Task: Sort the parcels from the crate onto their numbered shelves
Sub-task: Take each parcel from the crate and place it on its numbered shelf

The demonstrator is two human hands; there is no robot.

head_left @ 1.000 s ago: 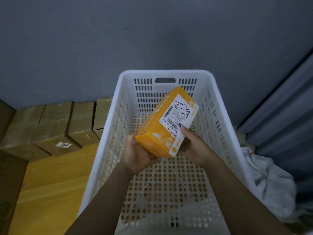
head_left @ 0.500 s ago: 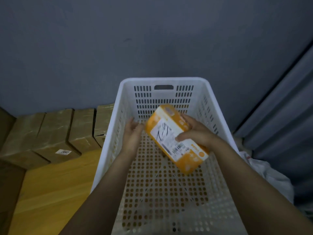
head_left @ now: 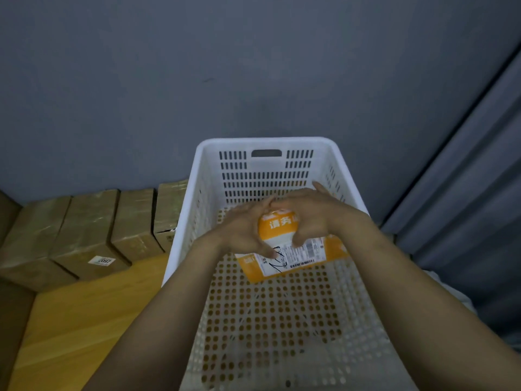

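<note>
An orange parcel with a white shipping label is held over the inside of the white perforated crate. My left hand grips its left side, thumb on the label. My right hand curls over its top from the right, fingers pressed on the orange end face. Both hands meet above the parcel and hide most of its upper part. No other parcel shows on the crate's visible floor.
Several brown cardboard boxes stand in a row left of the crate against the grey wall, one bearing a small white label. A yellow wooden surface lies in front of them. White cloth sits at the right.
The parcel has been turned and lowered inside the crate. My left hand, which had let go, has come back onto it, and both hands now close over its top.
</note>
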